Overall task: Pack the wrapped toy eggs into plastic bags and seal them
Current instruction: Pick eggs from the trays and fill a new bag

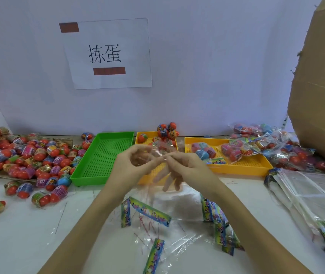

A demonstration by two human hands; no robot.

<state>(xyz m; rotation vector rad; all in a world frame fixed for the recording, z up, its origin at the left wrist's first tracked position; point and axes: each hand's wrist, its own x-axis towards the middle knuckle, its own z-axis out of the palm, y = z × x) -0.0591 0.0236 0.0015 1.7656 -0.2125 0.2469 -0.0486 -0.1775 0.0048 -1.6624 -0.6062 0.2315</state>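
both hands, left hand [132, 165] and right hand [185, 169], pinch a clear plastic bag [163, 149] above the worktop [19, 234]; wrapped toy eggs [29, 155] lie left. risk: thin film slips from either grip, so the mouth closes.

A single wide-angle view looks from the person's head, forward and down over the white desk [19, 234]. It faces a white back wall bearing a white paper sign [108, 54] with black characters, which stands upright across the upper half. Both forearms enter from the bottom edge and lie close to the lens. Straight edges bow toward the borders. A brown cardboard sheet [319, 86] fills the right margin.
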